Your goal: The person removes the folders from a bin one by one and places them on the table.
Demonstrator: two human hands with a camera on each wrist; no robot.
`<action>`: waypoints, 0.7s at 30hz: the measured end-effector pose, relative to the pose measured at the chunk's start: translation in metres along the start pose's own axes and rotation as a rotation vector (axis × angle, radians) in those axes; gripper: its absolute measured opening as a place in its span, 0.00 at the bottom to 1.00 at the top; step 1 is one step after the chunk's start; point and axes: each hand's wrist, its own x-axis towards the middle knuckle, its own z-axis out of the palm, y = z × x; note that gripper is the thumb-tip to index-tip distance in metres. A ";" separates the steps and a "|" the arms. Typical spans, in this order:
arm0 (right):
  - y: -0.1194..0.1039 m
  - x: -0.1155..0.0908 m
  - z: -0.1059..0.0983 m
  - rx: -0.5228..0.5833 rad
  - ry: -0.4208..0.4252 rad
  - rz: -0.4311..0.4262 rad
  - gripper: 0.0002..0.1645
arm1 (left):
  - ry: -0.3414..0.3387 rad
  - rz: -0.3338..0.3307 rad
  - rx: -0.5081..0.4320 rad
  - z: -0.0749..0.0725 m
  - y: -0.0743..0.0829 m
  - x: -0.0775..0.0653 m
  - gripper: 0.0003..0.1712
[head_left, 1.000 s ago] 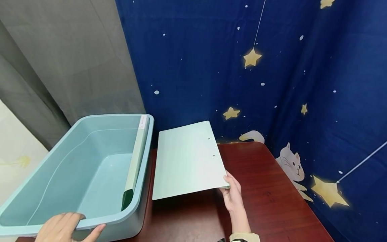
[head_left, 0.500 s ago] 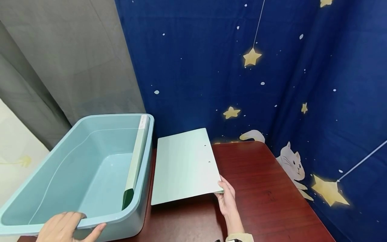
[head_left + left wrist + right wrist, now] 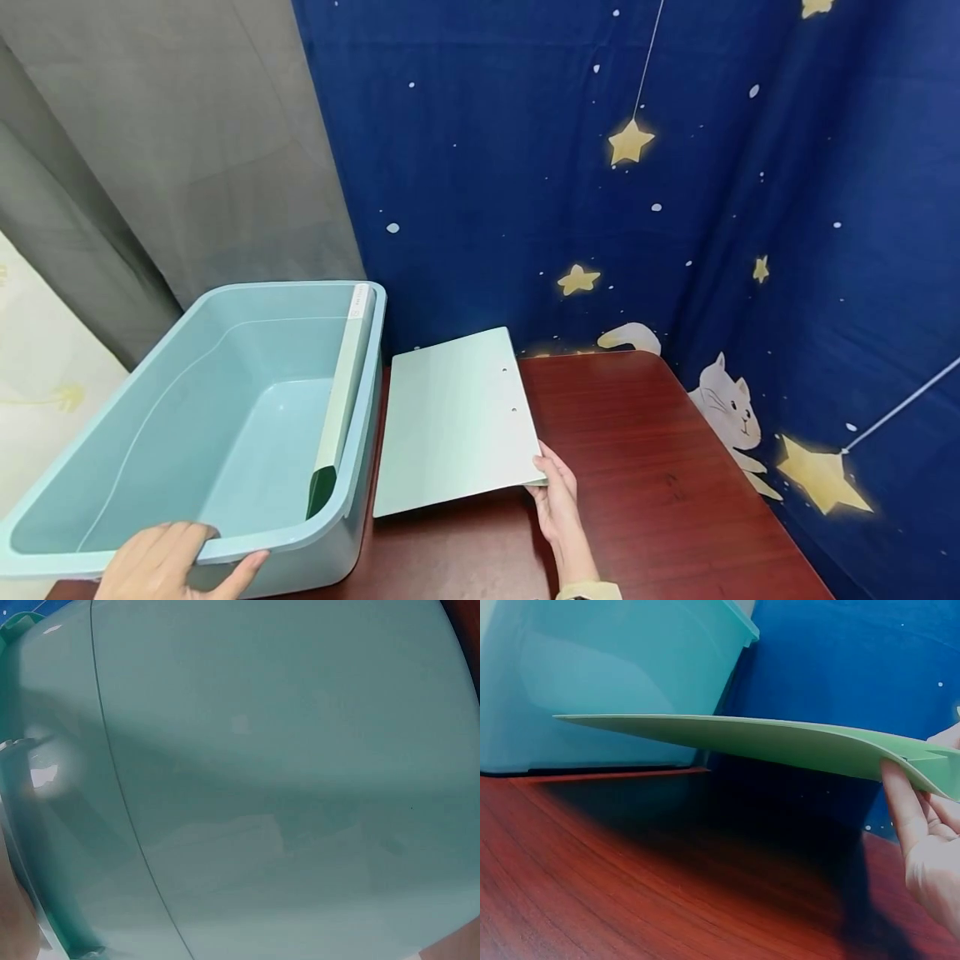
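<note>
My right hand pinches the near right corner of a pale green file folder, thumb on top and fingers underneath. Two small punched holes show along its right side. In the right wrist view the folder is raised nearly level over the table, casting a dark shadow below. My left hand grips the near rim of a light blue plastic tub, fingers over the inside and thumb outside. Inside the tub, a second green folder stands on edge along the right wall, its labelled spine up. The tub's outer wall fills the left wrist view.
Both tub and raised folder are at the dark red wooden table, the tub on its left part. Behind hang a grey curtain and a blue curtain with printed stars and a cat. The table's right edge slants toward the front.
My right hand has shifted slightly left and toward me, bringing the folder lower and closer to the table. My left hand keeps its grip on the tub rim.
</note>
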 end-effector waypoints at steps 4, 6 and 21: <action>0.002 0.001 0.000 -0.002 -0.029 -0.020 0.30 | 0.016 0.005 -0.005 0.001 0.000 0.000 0.38; 0.003 0.001 0.001 0.000 -0.037 -0.017 0.30 | 0.021 0.006 -0.006 0.002 0.000 0.000 0.38; 0.010 0.005 0.000 -0.206 -0.091 0.039 0.32 | 0.044 0.012 -0.018 0.003 -0.001 -0.001 0.38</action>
